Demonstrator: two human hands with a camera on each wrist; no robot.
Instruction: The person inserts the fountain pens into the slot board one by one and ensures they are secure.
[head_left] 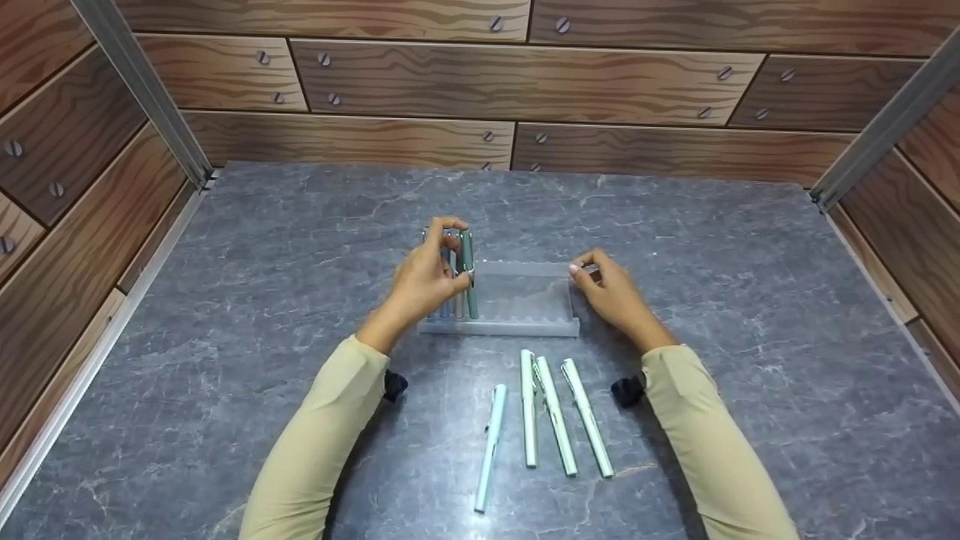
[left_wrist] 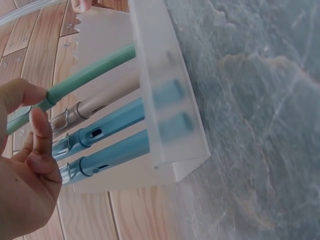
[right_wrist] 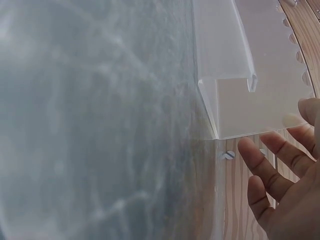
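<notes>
A translucent plastic pen rack [head_left: 517, 328] with a notched edge stands on the table. My left hand [head_left: 427, 274] pinches a green pen [left_wrist: 95, 75] between thumb and fingers, and the pen's lower end sits in the rack's front trough. Beside it, a grey-brown pen [left_wrist: 110, 96] and two blue pens [left_wrist: 117, 116] lean in the rack at its left end. At the opposite end, my right hand [head_left: 611, 292] grips the rack's side edge with thumb and index finger. Its other fingers [right_wrist: 270, 175] are spread below that edge.
Three pale green pens [head_left: 556, 416] lie on the grey marbled table [head_left: 225, 360] in front of the rack. A light blue pen [head_left: 491, 450] lies to their left. Wood-patterned walls [head_left: 420, 82] enclose the table at the back and sides.
</notes>
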